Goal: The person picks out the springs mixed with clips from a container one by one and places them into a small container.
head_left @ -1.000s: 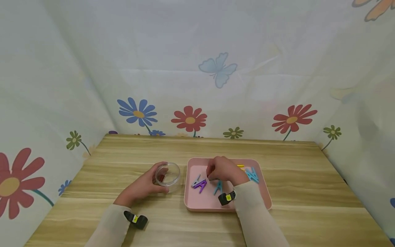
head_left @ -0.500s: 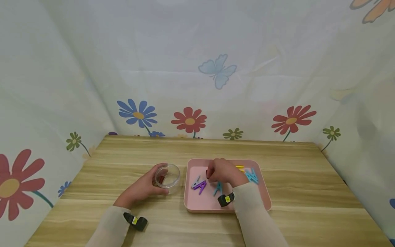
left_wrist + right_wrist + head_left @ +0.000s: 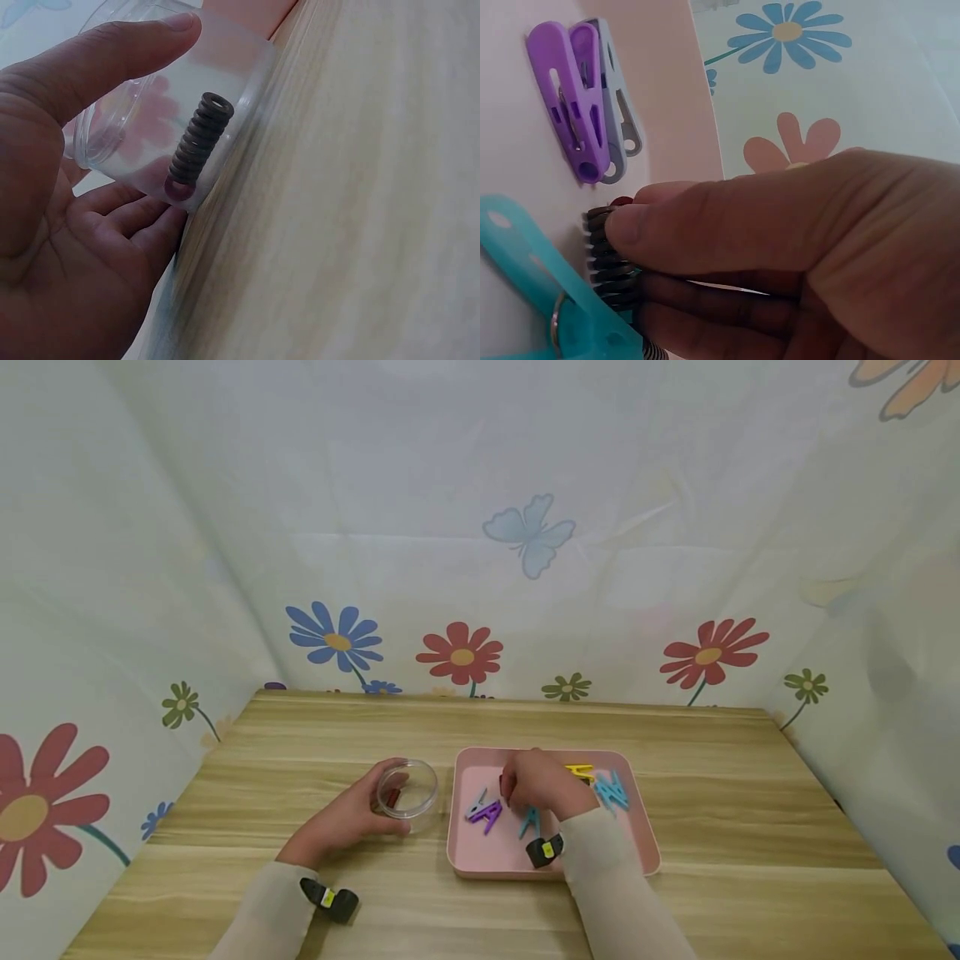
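My left hand (image 3: 352, 818) grips a clear round plastic jar (image 3: 423, 817) standing on the table, thumb on the near side and fingers round the far side. Inside the jar lies a dark coil spring (image 3: 201, 139), reddish at one end. Over the pink tray (image 3: 468, 852), my right hand (image 3: 543, 783) pinches another dark coil spring (image 3: 611, 255) between thumb and fingers. Just beside that spring lies a teal clothespin (image 3: 547, 277). A purple clothespin (image 3: 566, 97) overlaps a grey clothespin (image 3: 619, 97) near the tray's left side. Part of a further coil (image 3: 655, 349) shows below my fingers.
Blue clothespins (image 3: 612, 790) and a yellow clothespin (image 3: 579, 771) lie in the right part of the tray. The wooden table (image 3: 337, 735) reaches back to a flower-printed cloth (image 3: 600, 635), which also hangs at both sides.
My right hand has shifted slightly left, and more of the yellow clothespin shows. The spring that stuck out below its fingers has turned within the pinch. My left hand and the jar stay put.
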The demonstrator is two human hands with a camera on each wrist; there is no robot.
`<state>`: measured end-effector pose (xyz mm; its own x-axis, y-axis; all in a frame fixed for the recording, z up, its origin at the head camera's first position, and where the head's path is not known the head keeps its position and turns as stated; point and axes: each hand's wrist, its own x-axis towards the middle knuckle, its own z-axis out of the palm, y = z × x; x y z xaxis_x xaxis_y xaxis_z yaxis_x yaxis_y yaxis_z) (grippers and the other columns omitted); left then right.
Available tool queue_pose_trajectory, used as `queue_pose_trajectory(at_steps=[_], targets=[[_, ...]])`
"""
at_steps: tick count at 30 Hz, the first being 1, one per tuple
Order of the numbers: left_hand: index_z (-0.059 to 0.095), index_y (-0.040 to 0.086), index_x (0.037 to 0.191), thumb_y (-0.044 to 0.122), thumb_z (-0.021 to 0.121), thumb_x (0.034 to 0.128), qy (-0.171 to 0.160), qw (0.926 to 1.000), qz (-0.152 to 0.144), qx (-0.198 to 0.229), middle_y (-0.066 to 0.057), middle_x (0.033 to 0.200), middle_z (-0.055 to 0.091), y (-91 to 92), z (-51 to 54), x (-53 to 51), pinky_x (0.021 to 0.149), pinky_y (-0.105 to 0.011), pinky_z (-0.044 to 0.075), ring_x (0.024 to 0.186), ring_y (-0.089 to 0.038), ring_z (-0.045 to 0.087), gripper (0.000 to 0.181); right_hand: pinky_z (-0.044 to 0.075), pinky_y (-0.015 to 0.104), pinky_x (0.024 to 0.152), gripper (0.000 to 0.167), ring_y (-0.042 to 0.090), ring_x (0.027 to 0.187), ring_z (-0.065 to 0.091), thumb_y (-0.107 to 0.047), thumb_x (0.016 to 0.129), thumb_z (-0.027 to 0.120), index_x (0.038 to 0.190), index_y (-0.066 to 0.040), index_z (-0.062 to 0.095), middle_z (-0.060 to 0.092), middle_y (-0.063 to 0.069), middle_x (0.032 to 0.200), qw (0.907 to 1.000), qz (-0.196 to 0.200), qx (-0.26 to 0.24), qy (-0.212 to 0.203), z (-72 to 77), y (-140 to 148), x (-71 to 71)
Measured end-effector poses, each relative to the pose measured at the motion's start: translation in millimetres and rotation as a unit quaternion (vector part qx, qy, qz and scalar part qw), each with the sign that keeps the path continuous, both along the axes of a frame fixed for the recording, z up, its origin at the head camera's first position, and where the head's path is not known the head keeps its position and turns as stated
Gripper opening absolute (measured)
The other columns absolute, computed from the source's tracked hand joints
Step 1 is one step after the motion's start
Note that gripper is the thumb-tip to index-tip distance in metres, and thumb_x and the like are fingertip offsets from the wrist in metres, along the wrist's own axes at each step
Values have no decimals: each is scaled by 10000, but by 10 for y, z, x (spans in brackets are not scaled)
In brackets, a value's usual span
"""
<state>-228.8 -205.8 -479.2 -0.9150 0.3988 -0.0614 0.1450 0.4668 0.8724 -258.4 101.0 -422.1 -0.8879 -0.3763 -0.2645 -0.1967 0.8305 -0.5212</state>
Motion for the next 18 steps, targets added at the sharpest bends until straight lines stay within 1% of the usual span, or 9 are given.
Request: queue_pose_trajectory(at_steps=[7, 18], targets=[[294, 296, 1447, 239, 843, 746, -122, 9998, 133, 58, -142, 1507, 420, 10, 3, -1, 1135, -527, 321, 1419, -319, 367, 892, 466, 255, 586, 172, 186, 714, 538, 40, 787, 717, 749, -126, 690, 613, 2, 775, 9998, 142, 104, 107, -30, -36, -1], [297, 305, 1445, 274, 844, 743, -84, 9999, 126, -29, -132, 1500, 433, -9, -35, -16, 1133, -535, 323, 1409, -324, 381, 890, 474, 247, 588, 193, 171, 709, 537, 19, 777, 740, 708, -154, 692, 616, -26, 756, 9980, 403, 308, 365, -35, -60, -1]])
